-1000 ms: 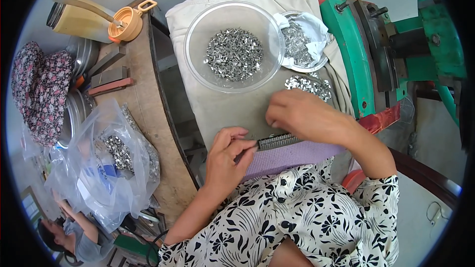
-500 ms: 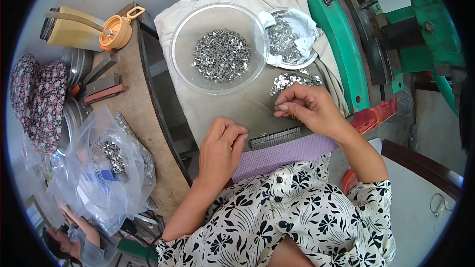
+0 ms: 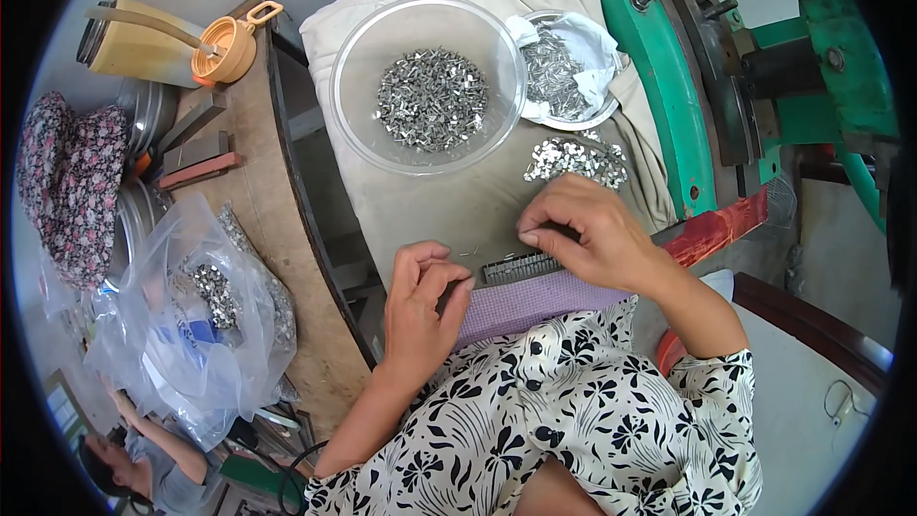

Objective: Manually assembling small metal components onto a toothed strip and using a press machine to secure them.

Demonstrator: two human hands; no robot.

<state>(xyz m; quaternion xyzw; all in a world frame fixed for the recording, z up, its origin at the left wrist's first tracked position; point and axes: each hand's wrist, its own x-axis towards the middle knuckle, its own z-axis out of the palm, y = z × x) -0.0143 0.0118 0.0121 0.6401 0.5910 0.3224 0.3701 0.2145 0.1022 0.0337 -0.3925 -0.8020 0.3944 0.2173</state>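
Note:
My right hand hangs over a dark metal strip with a row of slots, thumb and forefinger pinched; whatever lies between them is too small to make out. Left of the strip, my left hand has its fingers curled and the thumb close to the forefinger; I cannot see what it holds. A few thin pins lie on the cloth between the hands. Beyond my right hand spreads a pile of small shiny metal pieces. The slotted strip lies along a purple textured pad, its right end partly hidden by my right hand.
A clear bowl of small metal parts stands behind, beside a lined metal bowl of thin pins. A green machine borders the right. At left, a wooden table bears a plastic bag. Another person sits lower left.
My right hand has come down and nearer, from the shiny pile to over the slotted strip. The left hand has stayed nearly in place, its fingers shifting slightly. More pins show on the cloth.

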